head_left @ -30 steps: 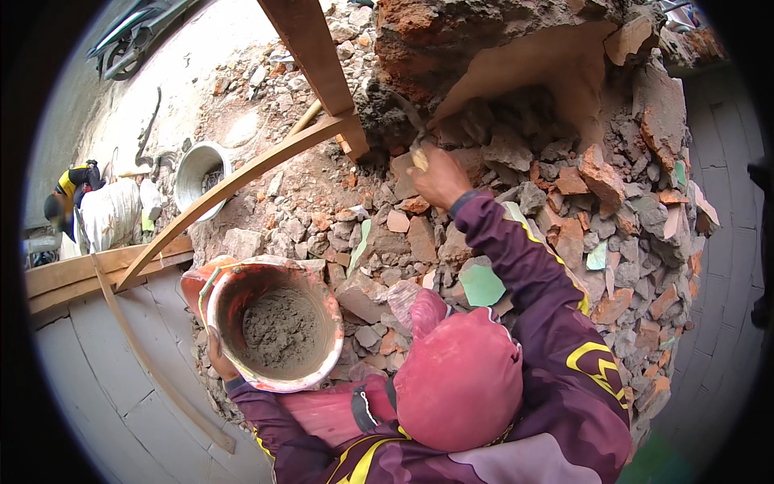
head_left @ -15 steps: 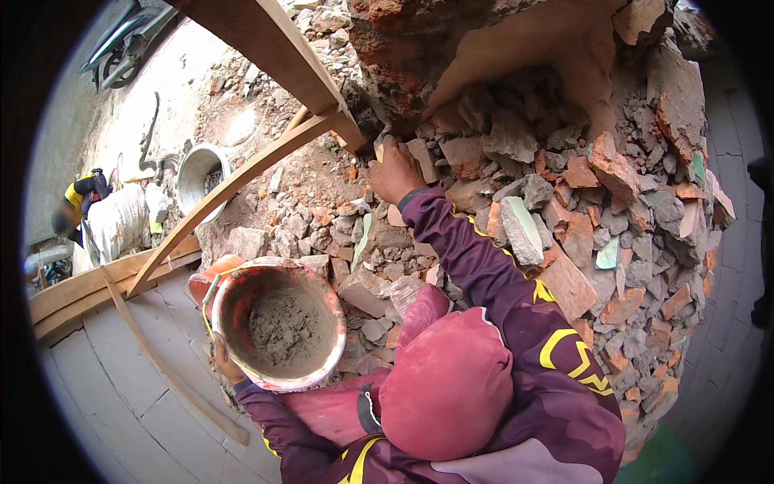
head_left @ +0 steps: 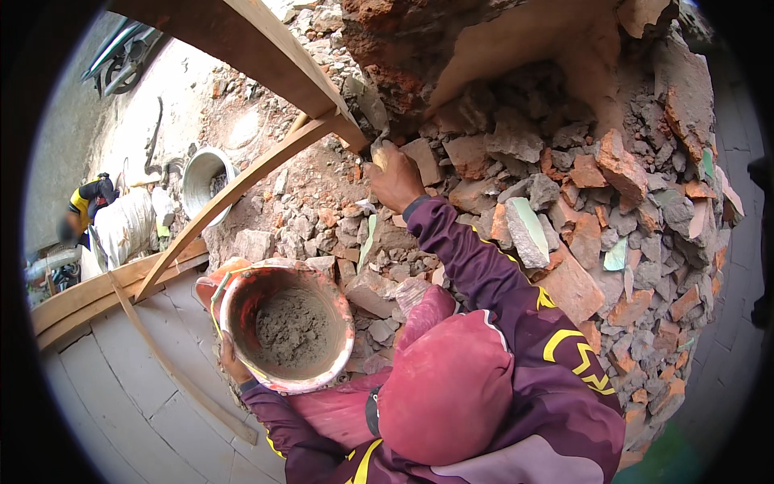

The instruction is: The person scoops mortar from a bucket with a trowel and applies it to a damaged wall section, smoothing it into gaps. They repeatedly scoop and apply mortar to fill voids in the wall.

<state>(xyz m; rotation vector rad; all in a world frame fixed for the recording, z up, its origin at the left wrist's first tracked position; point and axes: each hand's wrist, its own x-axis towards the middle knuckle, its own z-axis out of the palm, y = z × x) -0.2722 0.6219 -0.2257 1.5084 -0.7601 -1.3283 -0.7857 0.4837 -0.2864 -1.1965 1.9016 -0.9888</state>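
The step in hand looks like working mortar in at the foot of the broken masonry. The right hand (head_left: 397, 177) reaches forward, its fingers clamped around the pale handle of what appears to be a trowel (head_left: 379, 157); the metal end points away into a narrow gap between the wooden beam (head_left: 266, 60) and the overhanging masonry (head_left: 524, 68), and its blade is hard to make out against the grey there. The bucket (head_left: 345, 323) sits well apart, nearer the body on the left, its mouth turned up toward the view and a mass of grey mortar (head_left: 292, 329) lying inside. The left hand (head_left: 234, 363) rests against its outer wall; I cannot tell whether those fingers are clamped on it, since they are partly hidden. Loose rubble (head_left: 572, 282) spreads to the right. The next move seems to call for pressing the blade carefully into the gap without knocking the beam, with the bucket kept steady for another scoop.
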